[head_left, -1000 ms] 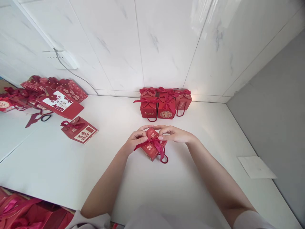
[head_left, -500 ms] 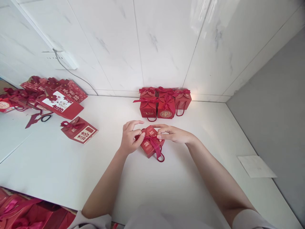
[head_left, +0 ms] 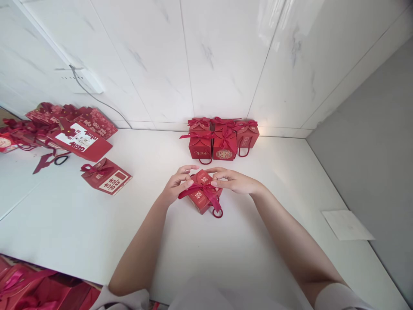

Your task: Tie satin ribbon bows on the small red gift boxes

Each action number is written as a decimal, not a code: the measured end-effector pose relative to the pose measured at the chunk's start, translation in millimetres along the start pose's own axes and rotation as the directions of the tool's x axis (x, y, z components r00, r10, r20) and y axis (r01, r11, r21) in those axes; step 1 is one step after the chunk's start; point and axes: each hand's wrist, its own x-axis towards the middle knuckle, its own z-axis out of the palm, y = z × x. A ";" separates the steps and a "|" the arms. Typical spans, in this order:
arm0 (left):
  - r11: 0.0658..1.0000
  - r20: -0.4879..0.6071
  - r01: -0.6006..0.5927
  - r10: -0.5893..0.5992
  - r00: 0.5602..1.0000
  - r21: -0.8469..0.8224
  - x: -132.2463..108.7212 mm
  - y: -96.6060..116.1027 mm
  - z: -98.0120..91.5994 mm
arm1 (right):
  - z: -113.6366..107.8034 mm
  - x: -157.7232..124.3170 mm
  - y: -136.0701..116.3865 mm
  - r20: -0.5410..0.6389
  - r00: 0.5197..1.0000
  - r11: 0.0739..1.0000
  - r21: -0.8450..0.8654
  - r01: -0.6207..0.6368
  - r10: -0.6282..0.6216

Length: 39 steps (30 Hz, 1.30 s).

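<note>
From the person's head, near and above the surface (head_left: 245, 249), the one view looks forward and down, past the left hand (head_left: 176, 185) and right hand (head_left: 240, 182), to the far wall (head_left: 222, 64).

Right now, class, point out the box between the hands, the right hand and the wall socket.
Box (head_left: 198, 199): head view, printed panel.
Right hand (head_left: 237, 181): head view, its middle.
Wall socket (head_left: 90, 81): head view, white faceplate.

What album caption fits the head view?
Left hand and right hand at the magenta ribbon on a red gift box, more ribbon-tied boxes behind.
</note>
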 end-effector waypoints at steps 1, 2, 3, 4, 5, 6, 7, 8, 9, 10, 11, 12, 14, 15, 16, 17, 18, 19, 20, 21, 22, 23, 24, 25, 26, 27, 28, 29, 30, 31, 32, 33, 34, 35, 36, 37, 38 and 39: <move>0.997 -0.004 -0.016 0.017 1.000 0.079 -0.4 2.4 -2.3 | -0.3 -0.4 0.1 0.003 1.000 1.000 -0.009 0.004 -0.004; 0.989 -0.007 -0.029 0.030 1.000 0.143 -0.9 4.6 -4.4 | -0.6 -0.7 0.3 0.005 1.000 1.000 -0.017 0.006 -0.006; 0.981 -0.008 -0.039 0.042 0.999 0.192 -1.3 6.5 -6.4 | -0.8 -1.0 0.4 0.010 1.000 1.000 -0.025 0.004 -0.003; 0.972 -0.008 -0.050 0.053 0.999 0.228 -1.7 8.0 -8.0 | -1.0 -1.1 0.5 0.011 1.000 1.000 -0.029 -0.003 0.003; 0.966 -0.006 -0.058 0.062 0.998 0.252 -1.9 8.9 -9.3 | -1.0 -1.1 0.5 0.012 1.000 0.999 -0.030 -0.013 0.013; 0.961 0.000 -0.065 0.068 0.998 0.268 -2.1 9.2 -10.3 | -1.0 -1.0 0.5 0.012 1.000 0.999 -0.029 -0.022 0.022; 0.959 0.006 -0.069 0.070 0.998 0.274 -2.1 9.1 -10.9 | -0.9 -0.8 0.5 0.012 1.000 0.999 -0.024 -0.028 0.028; 0.960 0.010 -0.070 0.070 0.997 0.272 -2.0 8.6 -11.3 | -0.8 -0.6 0.5 0.015 0.999 0.999 -0.017 -0.030 0.030; 0.963 0.014 -0.069 0.067 0.998 0.260 -1.9 7.7 -11.3 | -0.8 -0.4 0.6 0.018 0.999 1.000 -0.011 -0.027 0.028; 0.969 0.017 -0.064 0.062 0.998 0.239 -1.7 6.5 -11.1 | -0.8 -0.2 0.7 0.022 0.999 1.000 -0.003 -0.023 0.023; 0.976 0.020 -0.056 0.053 0.998 0.211 -1.6 5.2 -10.7 | -1.1 -0.2 1.0 0.030 0.999 1.000 0.002 -0.019 0.019; 0.984 0.022 -0.044 0.040 0.999 0.176 -1.4 3.8 -9.9 | -1.5 -0.3 1.3 0.036 0.999 1.000 0.005 -0.017 0.017; 0.998 0.038 0.009 -0.011 0.999 0.059 -1.1 1.2 -7.8 | -2.0 -0.9 1.4 0.026 1.000 1.000 -0.007 -0.012 0.012; 0.998 0.050 0.048 -0.047 0.998 -0.029 -1.0 0.1 -6.7 | -1.6 -1.2 0.7 -0.011 1.000 1.000 -0.031 -0.001 0.000; 0.987 0.062 0.090 -0.083 0.995 -0.130 -0.9 -0.7 -5.6 | -0.4 -1.4 -0.8 -0.078 0.997 0.997 -0.076 0.018 -0.024; 0.963 0.071 0.128 -0.114 0.991 -0.236 -0.8 -1.2 -4.7 | 2.2 -1.5 -3.1 -0.174 0.982 0.989 -0.143 0.044 -0.069; 0.931 0.075 0.155 -0.138 0.988 -0.332 -0.8 -1.3 -4.0 | 6.5 -1.4 -6.4 -0.281 0.950 0.971 -0.228 0.069 -0.134; 0.898 0.073 0.171 -0.154 0.985 -0.405 -0.9 -1.2 -3.6 | 12.7 -1.0 -10.3 -0.374 0.902 0.940 -0.330 0.088 -0.216; 0.874 0.066 0.177 -0.165 0.984 -0.452 -1.0 -0.8 -3.3 | 21.1 -0.4 -14.5 -0.433 0.846 0.892 -0.440 0.101 -0.310; 0.861 0.059 0.179 -0.171 0.983 -0.476 -1.3 -0.4 -3.1 | 31.3 0.6 -18.5 -0.439 0.808 0.832 -0.543 0.112 -0.394; 0.855 0.053 0.178 -0.175 0.983 -0.487 -1.5 0.1 -2.9 | 43.2 1.7 -21.7 -0.381 0.799 0.752 -0.646 0.128 -0.464; 0.852 0.049 0.177 -0.176 0.983 -0.493 -1.9 0.4 -2.5 | 56.1 3.1 -23.8 -0.303 0.803 0.652 -0.747 0.134 -0.513; 0.848 0.045 0.176 -0.178 0.983 -0.500 -2.3 0.6 -1.8 | 69.4 4.7 -24.5 -0.233 0.798 0.543 -0.828 0.137 -0.556; 0.841 0.041 0.175 -0.179 0.983 -0.512 -2.6 0.6 -0.9 | 82.4 6.3 -23.7 -0.137 0.803 0.432 -0.888 0.160 -0.580; 0.832 0.036 0.174 -0.182 0.983 -0.527 -2.9 0.4 0.3 | 94.2 7.9 -21.6 -0.055 0.806 0.331 -0.926 0.179 -0.589; 0.820 0.030 0.175 -0.189 0.981 -0.545 -3.0 -0.1 1.7 | 104.5 9.5 -18.5 -0.015 0.802 0.266 -0.947 0.180 -0.597; 0.807 0.022 0.177 -0.200 0.980 -0.563 -3.0 -0.6 3.4 | 112.9 11.0 -14.9 0.017 0.805 0.223 -0.957 0.185 -0.593; 0.795 0.013 0.179 -0.211 0.977 -0.579 -2.8 -1.1 5.1 | 119.3 12.2 -11.1 0.019 0.811 0.195 -0.967 0.163 -0.585; 0.784 0.003 0.179 -0.220 0.975 -0.595 -2.5 -1.7 6.9 | 123.7 13.3 -7.5 0.014 0.818 0.174 -0.975 0.139 -0.575; 0.774 -0.005 0.175 -0.225 0.974 -0.608 -2.0 -2.1 8.5 | 126.4 14.2 -4.4 0.006 0.826 0.155 -0.982 0.113 -0.563; 0.767 -0.010 0.170 -0.225 0.974 -0.618 -1.4 -2.5 10.0 | 127.7 14.8 -1.8 -0.004 0.834 0.136 -0.987 0.085 -0.552; 0.763 -0.008 0.170 -0.223 0.975 -0.624 -0.8 -2.9 11.1 | 127.7 15.4 0.1 -0.008 0.840 0.116 -0.991 0.066 -0.543; 0.761 0.002 0.177 -0.225 0.974 -0.624 -0.2 -3.3 11.8 | 126.8 15.7 1.4 -0.006 0.843 0.100 -0.993 0.057 -0.537; 0.761 0.016 0.193 -0.234 0.972 -0.619 0.2 -3.8 12.1 | 124.9 16.0 2.2 0.001 0.844 0.094 -0.994 0.061 -0.537; 0.762 0.031 0.217 -0.251 0.968 -0.610 0.5 -4.5 12.1 | 122.3 16.2 2.3 0.006 0.841 0.106 -0.992 0.075 -0.541; 0.765 0.039 0.238 -0.270 0.962 -0.598 0.7 -5.4 11.9 | 118.8 16.3 2.0 0.006 0.832 0.138 -0.986 0.098 -0.555; 0.771 0.035 0.249 -0.282 0.959 -0.586 0.7 -6.5 11.5 | 114.7 16.2 1.2 0.001 0.820 0.186 -0.974 0.131 -0.572; 0.782 0.019 0.243 -0.284 0.959 -0.574 0.7 -7.6 11.2 | 109.8 15.9 -0.1 -0.011 0.808 0.247 -0.955 0.167 -0.589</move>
